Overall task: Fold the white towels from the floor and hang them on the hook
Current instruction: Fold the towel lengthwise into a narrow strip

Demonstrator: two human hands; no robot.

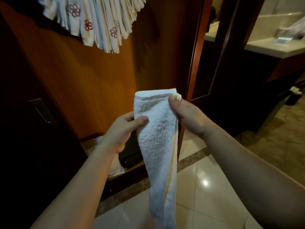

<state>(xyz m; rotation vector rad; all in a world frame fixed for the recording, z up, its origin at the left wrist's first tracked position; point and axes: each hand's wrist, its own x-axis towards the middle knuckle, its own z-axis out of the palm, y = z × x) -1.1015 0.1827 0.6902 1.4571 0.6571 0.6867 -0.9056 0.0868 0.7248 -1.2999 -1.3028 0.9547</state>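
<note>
A white towel (pixel 156 142), folded into a long narrow strip, hangs down in front of me over the tiled floor. My right hand (pixel 188 113) pinches its top right corner between thumb and fingers. My left hand (pixel 122 129) pinches the towel's left edge a little lower, thumb on the front. Several folded white towels with red flower embroidery (pixel 99 25) hang fanned out at the top of the wooden panel; the hook that bears them is hidden. Another white towel (pixel 115 166) lies low behind my left forearm, partly covered.
A wooden wall panel (pixel 92 76) stands straight ahead, with a dark door and metal handle (pixel 42 111) at the left. A doorway frame (pixel 196 52) at the right leads to a white counter (pixel 270 47). Glossy floor tiles (pixel 204 182) lie below.
</note>
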